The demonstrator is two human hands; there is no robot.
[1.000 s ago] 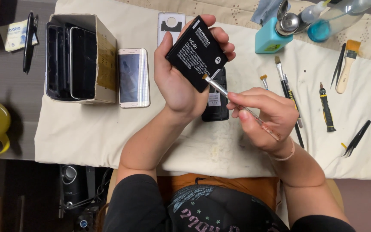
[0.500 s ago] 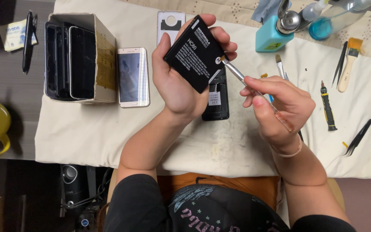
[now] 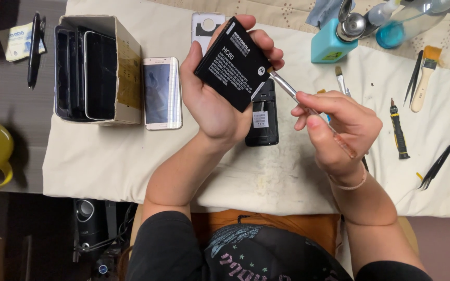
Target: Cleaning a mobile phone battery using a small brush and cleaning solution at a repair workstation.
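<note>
- Battery — a flat black one with white print — sits in the left hand, tilted, with the palm behind it and the fingers curled over its upper right edge; it is held above the cloth, toward 12 o'clock from the person's body.
- Brush, thin with a metal ferrule, is pinched between thumb and fingers of the right hand; its tip now touches the battery's right edge at about 3 o'clock of the battery.
- Compared with a second ago, the brush tip has moved from the lower edge of the battery up to its right side, and the right hand has risen with it — I judge that the brushing goes along the edge, still in progress.
- Under the hands, one black phone body lies open on the white cloth.
- At 9 o'clock of it lies one white phone, then one cardboard box with several dark phones standing inside; I cannot count them surely.
- At 3 o'clock: one screwdriver, two black tweezers, one flat brush with a pale handle, one more small brush.
- Farthest, at 12 to 1 o'clock: one white back cover, one blue pump bottle, one clear bottle.
</note>
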